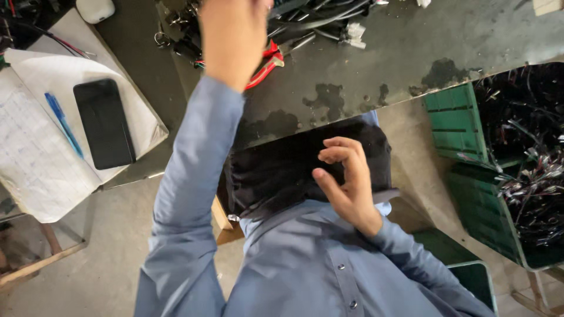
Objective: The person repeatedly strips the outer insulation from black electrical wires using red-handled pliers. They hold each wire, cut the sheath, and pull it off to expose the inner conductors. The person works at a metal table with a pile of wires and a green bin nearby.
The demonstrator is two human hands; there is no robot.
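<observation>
1. While the head camera looks steeply down the person's own front, the left hand (234, 36) is raised over the dark worktop (376, 53), its back toward the camera; the fingers run out of the top edge, so I cannot tell whether they are spread or closed on anything.
2. That hand is nearest to the red-handled pliers (267, 64), which lie just beside it, partly hidden by the wrist, at the edge of a tangle of black cables (320, 17).
3. The right hand (346, 182) is held close to the body with the fingers loosely curled and the thumb apart from them. It holds nothing.
4. The right fingertips (329, 155) lie over the black cloth (282, 170) that covers the lap at the worktop's near edge; whether they actually touch it cannot be confirmed.
5. Both arms wear the sleeves of a blue buttoned shirt (317, 264).
6. To the left, an open notebook (35, 152) rests on a separate surface, with a blue pen (63, 124) and a black phone (104, 123) lying on it, side by side and apart.
7. To the right, a green crate (464, 126) holds a mass of dark wire pieces (529, 152).
8. A white rounded object (95, 10) sits at the top edge, cut off.
</observation>
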